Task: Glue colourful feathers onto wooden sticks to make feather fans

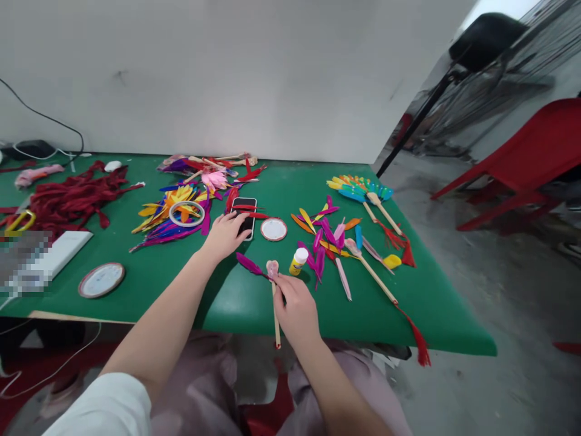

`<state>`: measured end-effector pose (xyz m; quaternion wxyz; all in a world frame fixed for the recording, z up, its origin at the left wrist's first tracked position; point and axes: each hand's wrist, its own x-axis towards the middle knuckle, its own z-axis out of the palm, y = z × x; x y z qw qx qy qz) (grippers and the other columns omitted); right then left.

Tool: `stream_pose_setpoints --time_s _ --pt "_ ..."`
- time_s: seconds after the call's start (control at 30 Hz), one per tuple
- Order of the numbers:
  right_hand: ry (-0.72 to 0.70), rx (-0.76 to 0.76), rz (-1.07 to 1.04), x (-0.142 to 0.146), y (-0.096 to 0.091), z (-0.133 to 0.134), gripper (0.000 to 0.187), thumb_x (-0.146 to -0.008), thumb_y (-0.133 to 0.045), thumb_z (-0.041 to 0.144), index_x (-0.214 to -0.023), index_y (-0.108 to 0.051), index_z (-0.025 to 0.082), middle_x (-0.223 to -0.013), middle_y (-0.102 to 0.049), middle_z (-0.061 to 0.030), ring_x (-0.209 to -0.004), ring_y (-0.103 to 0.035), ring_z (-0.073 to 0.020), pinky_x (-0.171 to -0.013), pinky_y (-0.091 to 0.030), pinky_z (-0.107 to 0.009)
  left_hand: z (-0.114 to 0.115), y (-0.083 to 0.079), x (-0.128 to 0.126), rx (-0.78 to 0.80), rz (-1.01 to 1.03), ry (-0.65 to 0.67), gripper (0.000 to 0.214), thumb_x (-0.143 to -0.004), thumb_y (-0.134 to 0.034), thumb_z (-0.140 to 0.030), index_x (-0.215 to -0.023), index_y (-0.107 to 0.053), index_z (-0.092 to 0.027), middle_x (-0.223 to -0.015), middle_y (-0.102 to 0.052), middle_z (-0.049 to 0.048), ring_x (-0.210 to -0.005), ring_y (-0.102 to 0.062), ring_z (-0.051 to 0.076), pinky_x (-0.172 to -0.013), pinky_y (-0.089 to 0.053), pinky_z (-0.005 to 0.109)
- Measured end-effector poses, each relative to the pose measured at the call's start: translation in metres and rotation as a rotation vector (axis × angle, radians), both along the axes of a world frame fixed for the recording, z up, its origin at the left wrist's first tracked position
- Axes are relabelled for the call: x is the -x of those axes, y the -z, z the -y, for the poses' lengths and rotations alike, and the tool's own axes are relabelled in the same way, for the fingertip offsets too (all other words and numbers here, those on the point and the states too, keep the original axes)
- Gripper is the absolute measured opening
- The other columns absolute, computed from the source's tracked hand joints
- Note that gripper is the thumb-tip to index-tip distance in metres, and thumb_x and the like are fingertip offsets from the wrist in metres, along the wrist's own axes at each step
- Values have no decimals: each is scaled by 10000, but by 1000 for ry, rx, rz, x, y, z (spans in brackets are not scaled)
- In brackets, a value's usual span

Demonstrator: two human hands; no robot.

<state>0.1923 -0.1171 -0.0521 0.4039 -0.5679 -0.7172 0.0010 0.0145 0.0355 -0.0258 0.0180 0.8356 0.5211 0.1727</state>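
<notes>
My left hand point(227, 233) reaches over a phone point(246, 227), fingers apart and bent, touching its screen area beside a red feather point(256, 215) that lies across it. My right hand point(296, 306) is closed at the neck of a wooden fan handle point(276, 324) with a heart-shaped head point(272, 267). A purple feather point(249, 263) points left from that head, its quill end at my right fingertips. A small glue bottle point(298, 261) with a white cap stands just above my right hand. Beyond it is a round white lid point(273, 229).
Loose feathers point(320, 242) and another handle point(374, 275) with a red tassel lie right. A finished feather fan point(361, 189) sits far right. A mixed feather pile point(179, 209) bears a white ring point(186, 214). Dark red fabric strips point(77, 203) and another lid point(101, 280) lie left.
</notes>
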Motion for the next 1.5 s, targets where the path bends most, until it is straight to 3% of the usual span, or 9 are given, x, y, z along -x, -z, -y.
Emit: stream_pose_setpoints --time_s 0.27,0.4,0.63,0.8,0.9,1.07,1.23,1.37,1.5 --pt "-21 -12 -38 -2 -1 1 268 -802 -468 67 -971 -664 136 -895 -703 -79 -846 -623 -181 -770 -531 -305 -31 -13 -5 -42 -142 -33 366 -862 -436 -275 -1202 -500 -155 -1141 -601 120 -1097 -522 242 -920 -405 377" --pt "-10 -1 -64 -2 -1 1 260 -807 -464 73 -956 -664 145 -879 -699 -74 -811 -615 -181 -740 -529 -303 -52 -22 -18 -40 -283 55 283 -856 -459 -317 -1040 -633 -191 -1011 -631 95 -1045 -517 252 -896 -390 382" --pt "-18 14 -94 -3 3 2 261 -801 -469 70 -959 -654 162 -897 -692 -66 -828 -603 -180 -751 -520 -305 -72 -27 -44 14 -469 166 234 -794 -579 -343 -908 -662 -157 -1001 -609 102 -1033 -505 251 -873 -391 379" --pt "-38 24 -111 -4 5 3 266 -796 -462 58 -944 -650 172 -877 -690 -62 -842 -601 -178 -762 -513 -312 -87 -30 -53 28 -490 173 207 -834 -546 -311 -913 -614 -133 -1009 -600 59 -1031 -520 202 -903 -400 423" --pt "-42 33 -115 -4 5 3 270 -794 -460 59 -945 -652 174 -885 -686 -69 -855 -600 -180 -763 -515 -319 -92 -38 -62 4 -430 150 175 -822 -541 -253 -888 -672 -156 -972 -621 82 -1039 -513 235 -868 -407 386" --pt "-40 30 -110 -4 4 3 265 -794 -462 59 -943 -658 157 -893 -686 -77 -854 -596 -184 -765 -515 -317 -75 -49 -98 -50 -290 167 251 -858 -473 -303 -978 -681 -230 -1019 -616 59 -1008 -522 210 -865 -397 322" --pt "-47 27 -84 -3 2 3 269 -800 -455 59 -948 -662 147 -907 -688 -75 -852 -590 -190 -769 -512 -322 -41 -43 -128 -68 -179 148 431 -871 -441 -293 -1299 -441 -249 -1140 -583 52 -1046 -525 195 -826 -422 283" --pt "-60 20 -66 -4 2 2 263 -800 -464 66 -958 -664 133 -909 -688 -81 -846 -587 -195 -767 -515 -326 -22 -37 -107 -80 -120 49 493 -871 -430 -290 -1354 -344 -242 -1205 -572 49 -1122 -506 185 -901 -411 286" --pt "-58 8 -55 -4 3 1 261 -800 -471 66 -959 -670 125 -903 -687 -91 -842 -587 -199 -761 -518 -331 -6 -21 -63 -119 -60 -216 510 -906 -318 -347 -1375 -303 -148 -1300 -504 141 -1300 -328 298 -1050 -250 494"
